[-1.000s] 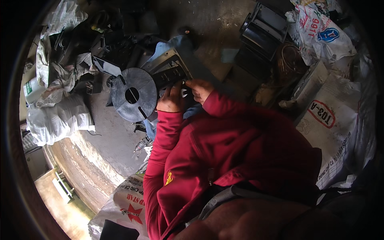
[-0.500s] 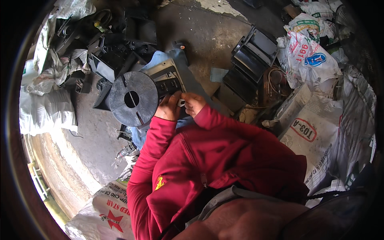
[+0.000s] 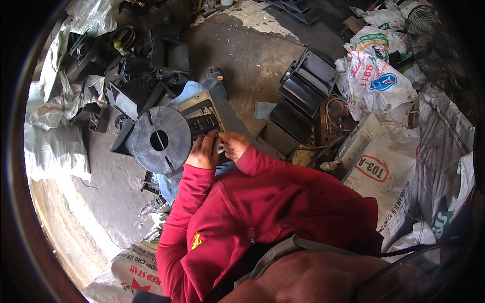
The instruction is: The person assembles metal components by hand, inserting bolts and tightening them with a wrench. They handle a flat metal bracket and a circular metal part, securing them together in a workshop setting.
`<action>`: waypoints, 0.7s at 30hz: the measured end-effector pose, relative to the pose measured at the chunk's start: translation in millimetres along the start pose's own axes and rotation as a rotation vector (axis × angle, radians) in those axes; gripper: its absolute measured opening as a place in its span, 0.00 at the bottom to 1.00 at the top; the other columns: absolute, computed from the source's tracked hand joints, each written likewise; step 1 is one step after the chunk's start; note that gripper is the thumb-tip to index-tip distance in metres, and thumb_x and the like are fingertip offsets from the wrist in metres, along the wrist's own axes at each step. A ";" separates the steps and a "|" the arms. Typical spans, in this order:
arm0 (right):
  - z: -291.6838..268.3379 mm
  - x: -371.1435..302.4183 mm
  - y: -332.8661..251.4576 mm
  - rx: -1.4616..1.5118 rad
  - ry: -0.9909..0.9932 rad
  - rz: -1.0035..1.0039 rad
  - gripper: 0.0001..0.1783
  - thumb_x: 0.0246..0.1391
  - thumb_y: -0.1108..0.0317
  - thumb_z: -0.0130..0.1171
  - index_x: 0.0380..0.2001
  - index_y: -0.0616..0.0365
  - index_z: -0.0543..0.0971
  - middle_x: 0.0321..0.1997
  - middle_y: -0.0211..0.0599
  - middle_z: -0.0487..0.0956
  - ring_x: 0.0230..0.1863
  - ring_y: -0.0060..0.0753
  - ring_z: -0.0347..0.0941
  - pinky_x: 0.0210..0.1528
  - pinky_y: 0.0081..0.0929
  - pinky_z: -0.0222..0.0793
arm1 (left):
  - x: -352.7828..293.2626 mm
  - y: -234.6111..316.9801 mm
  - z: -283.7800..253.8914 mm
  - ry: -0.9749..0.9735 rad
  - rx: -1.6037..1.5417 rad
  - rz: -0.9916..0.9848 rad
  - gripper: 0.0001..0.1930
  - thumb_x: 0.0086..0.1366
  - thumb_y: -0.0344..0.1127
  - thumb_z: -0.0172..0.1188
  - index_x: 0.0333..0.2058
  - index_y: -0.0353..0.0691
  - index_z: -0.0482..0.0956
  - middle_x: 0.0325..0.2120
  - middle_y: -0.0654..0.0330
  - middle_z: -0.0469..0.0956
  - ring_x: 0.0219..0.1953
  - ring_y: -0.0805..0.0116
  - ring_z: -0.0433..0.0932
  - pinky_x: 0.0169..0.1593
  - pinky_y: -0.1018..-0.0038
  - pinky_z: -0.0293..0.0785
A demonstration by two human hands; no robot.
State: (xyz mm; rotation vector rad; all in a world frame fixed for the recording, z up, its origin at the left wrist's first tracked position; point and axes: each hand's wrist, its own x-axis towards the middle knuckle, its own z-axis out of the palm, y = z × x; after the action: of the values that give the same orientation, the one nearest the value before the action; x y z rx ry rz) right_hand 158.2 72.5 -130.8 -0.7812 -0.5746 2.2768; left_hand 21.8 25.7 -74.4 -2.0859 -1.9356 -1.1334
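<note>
A machine with a grey round slotted disc [image 3: 174, 121] and a beige metal frame [image 3: 221, 112] rests across my lap, over blue trousers. Set in the frame is a black panel [image 3: 203, 124] with dark fittings. At the panel's near edge my left hand [image 3: 203, 153] has its fingers bent and closed; what they grip is hidden. Right beside it, my right hand [image 3: 234, 145] pinches at the frame's near corner, thumb and fingers together. A small white piece [image 3: 220, 147] shows between the two hands, too small to name.
Black box-shaped housings [image 3: 169, 55] pile up ahead on the left, and more black housings [image 3: 301, 96] stand on the right. White sacks [image 3: 379, 81] line the right side. A power tool [image 3: 154, 206] lies on the floor [image 3: 108, 187] by my left elbow.
The whole view has shifted slightly, so things sit a little lower and further left. Both hands stay together at the panel's near edge, with only small finger movement.
</note>
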 end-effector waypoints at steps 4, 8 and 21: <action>-2.5 0.0 -2.8 0.002 -0.046 0.050 0.11 0.62 0.61 0.54 0.27 0.53 0.72 0.14 0.16 0.59 0.13 0.09 0.53 0.13 0.12 0.47 | -5.7 -8.0 6.5 0.010 0.043 0.005 0.10 0.57 0.42 0.64 0.37 0.48 0.81 0.26 0.59 0.80 0.25 0.57 0.80 0.27 0.66 0.75; -2.5 -0.1 -5.0 0.020 -0.042 0.081 0.10 0.62 0.61 0.54 0.28 0.53 0.72 0.14 0.16 0.59 0.13 0.09 0.53 0.13 0.12 0.46 | -5.5 -9.4 3.7 -0.094 0.004 0.039 0.12 0.58 0.39 0.62 0.41 0.49 0.80 0.28 0.59 0.80 0.25 0.57 0.80 0.27 0.66 0.75; -7.0 1.5 -11.6 -0.061 -0.036 0.110 0.09 0.61 0.61 0.55 0.30 0.52 0.74 0.14 0.15 0.59 0.12 0.08 0.51 0.12 0.12 0.46 | -4.5 -5.6 9.6 0.008 0.089 0.084 0.08 0.59 0.39 0.61 0.38 0.50 0.79 0.25 0.60 0.79 0.21 0.58 0.79 0.23 0.67 0.74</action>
State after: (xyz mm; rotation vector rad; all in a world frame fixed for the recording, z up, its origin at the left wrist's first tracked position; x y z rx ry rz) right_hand 167.1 83.0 -129.8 -0.8212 -0.6337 2.3877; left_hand 21.5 28.0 -86.2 -2.0916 -1.8403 -1.0182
